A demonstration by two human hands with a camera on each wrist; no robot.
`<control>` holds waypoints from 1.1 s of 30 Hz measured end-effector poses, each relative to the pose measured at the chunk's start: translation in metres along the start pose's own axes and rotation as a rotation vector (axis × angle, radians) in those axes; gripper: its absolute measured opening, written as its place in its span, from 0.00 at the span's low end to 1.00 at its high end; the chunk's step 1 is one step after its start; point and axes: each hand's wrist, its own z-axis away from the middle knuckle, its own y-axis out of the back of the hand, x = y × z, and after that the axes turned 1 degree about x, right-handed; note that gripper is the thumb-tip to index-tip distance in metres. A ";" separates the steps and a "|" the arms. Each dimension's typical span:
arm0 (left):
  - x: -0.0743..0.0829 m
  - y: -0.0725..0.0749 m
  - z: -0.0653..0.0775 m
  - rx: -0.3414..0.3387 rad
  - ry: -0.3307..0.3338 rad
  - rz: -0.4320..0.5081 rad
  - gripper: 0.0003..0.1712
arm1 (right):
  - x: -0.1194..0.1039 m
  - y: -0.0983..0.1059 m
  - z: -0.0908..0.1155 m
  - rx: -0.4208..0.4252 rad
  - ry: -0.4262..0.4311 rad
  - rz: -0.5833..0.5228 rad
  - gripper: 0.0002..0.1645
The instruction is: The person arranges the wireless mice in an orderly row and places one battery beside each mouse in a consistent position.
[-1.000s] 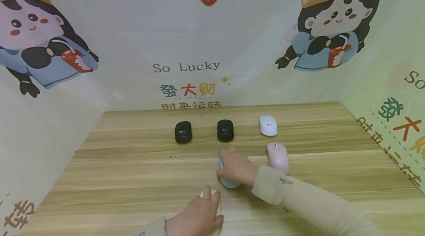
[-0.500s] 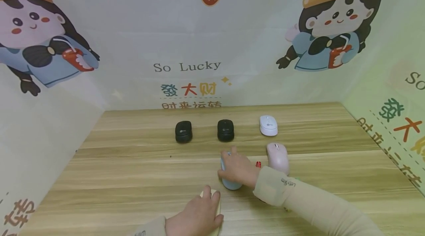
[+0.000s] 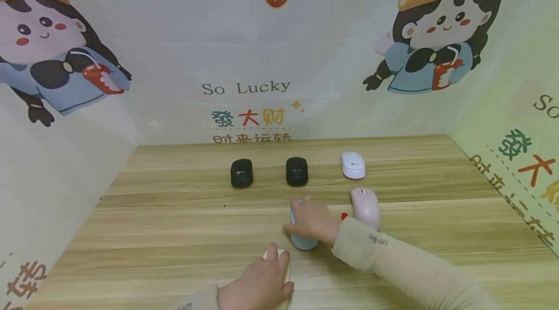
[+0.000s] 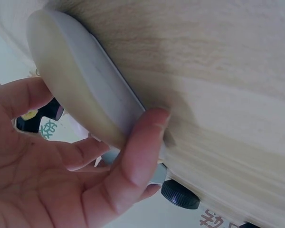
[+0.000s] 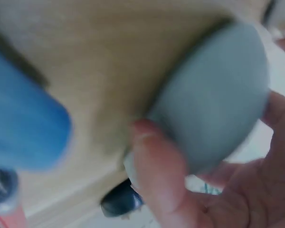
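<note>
In the head view my left hand (image 3: 262, 278) rests over a pale yellow computer mouse (image 4: 69, 71) near the front of the table. Its thumb and fingers hold the mouse by the sides in the left wrist view. A little farther back and to the right, my right hand (image 3: 314, 220) grips a light blue mouse (image 3: 303, 242). The right wrist view shows that hand's thumb on one side of the blue mouse and fingers on the other. Both mice are at the wooden tabletop (image 3: 174, 232).
Two black mice (image 3: 242, 173) (image 3: 297, 171) and a white mouse (image 3: 353, 165) stand in a back row. A pink mouse (image 3: 366, 207) sits beyond my right forearm. A small red item (image 3: 344, 216) shows by that wrist. A blurred blue cylinder (image 5: 26, 114) lies near the right hand.
My right hand and the blue mouse have shifted slightly right and nearer. The small red item by the right wrist now shows farther right. My left hand stays where it was.
</note>
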 end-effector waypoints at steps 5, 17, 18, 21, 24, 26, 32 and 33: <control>0.000 0.001 -0.001 -0.012 0.019 0.062 0.25 | 0.011 0.033 -0.003 -0.050 -0.050 -0.081 0.44; 0.000 -0.010 -0.001 0.131 0.042 -0.002 0.35 | 0.094 0.069 0.035 0.078 -0.105 -0.029 0.39; 0.000 -0.010 -0.001 0.142 0.049 -0.019 0.36 | 0.099 0.067 0.039 0.081 -0.104 -0.018 0.38; 0.000 -0.009 0.000 0.142 0.098 -0.026 0.39 | 0.110 0.059 0.049 0.078 -0.097 -0.001 0.37; -0.002 -0.006 -0.001 0.079 0.159 0.036 0.40 | 0.116 0.052 0.054 0.075 -0.088 0.018 0.36; -0.003 -0.005 -0.002 0.039 0.185 0.092 0.40 | 0.118 0.048 0.055 0.068 -0.092 0.014 0.36; -0.006 0.001 -0.002 -0.025 0.215 0.278 0.38 | 0.118 0.041 0.056 0.058 -0.081 0.000 0.35; -0.007 0.002 -0.003 -0.042 0.230 0.308 0.38 | 0.118 0.041 0.056 0.059 -0.079 -0.002 0.36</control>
